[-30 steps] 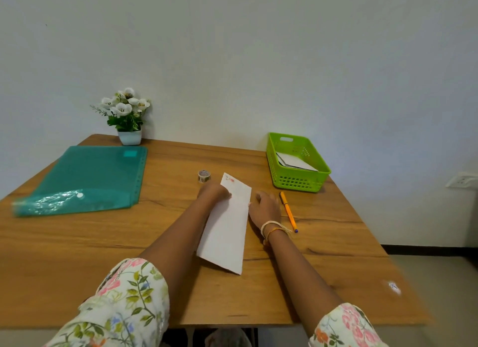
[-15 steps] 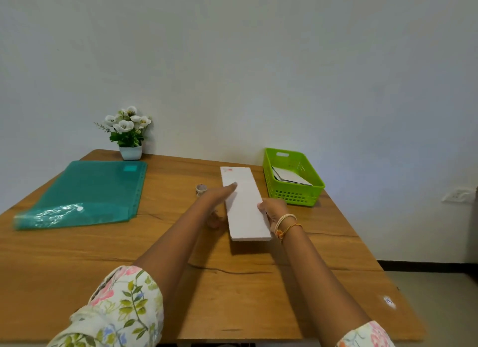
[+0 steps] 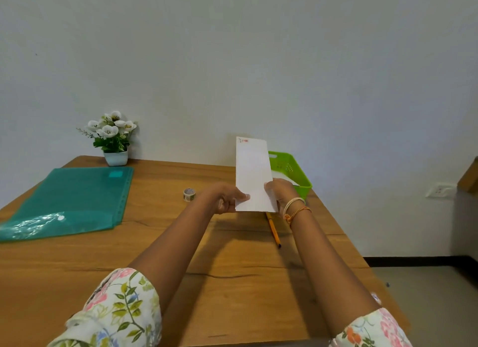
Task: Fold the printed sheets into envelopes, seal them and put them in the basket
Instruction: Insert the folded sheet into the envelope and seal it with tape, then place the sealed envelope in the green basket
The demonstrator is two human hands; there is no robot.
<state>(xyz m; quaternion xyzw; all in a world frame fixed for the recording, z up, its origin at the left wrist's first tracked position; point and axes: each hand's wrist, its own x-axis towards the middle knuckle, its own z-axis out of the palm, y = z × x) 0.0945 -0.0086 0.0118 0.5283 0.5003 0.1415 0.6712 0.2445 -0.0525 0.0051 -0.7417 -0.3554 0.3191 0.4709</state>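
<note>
From the camera on my head I look down on both my arms reaching out over the wooden tabletop (image 3: 232, 256). My left hand (image 3: 224, 197) and my right hand (image 3: 280, 191) hold the folded sheet (image 3: 253, 173) upright in the air, clear of the wood — its long side stands nearly vertical, with a small red print at the top left corner. The fingers (image 3: 241, 196) of my left hand pinch its lower left edge; those of my right are closed on the lower right edge, thumb at the front. The green basket (image 3: 292, 169) stands just behind the sheet, partly hidden by it, with white paper lying inside. An orange pencil (image 3: 273, 230) lies on the wood below my right wrist, which wears thin bangles (image 3: 293, 207). A small tape roll (image 3: 189, 194) sits just left of my left hand. Farther left lies a teal plastic folder (image 3: 69, 199), and behind it, by the wall, a pot of white flowers (image 3: 112, 137).
</note>
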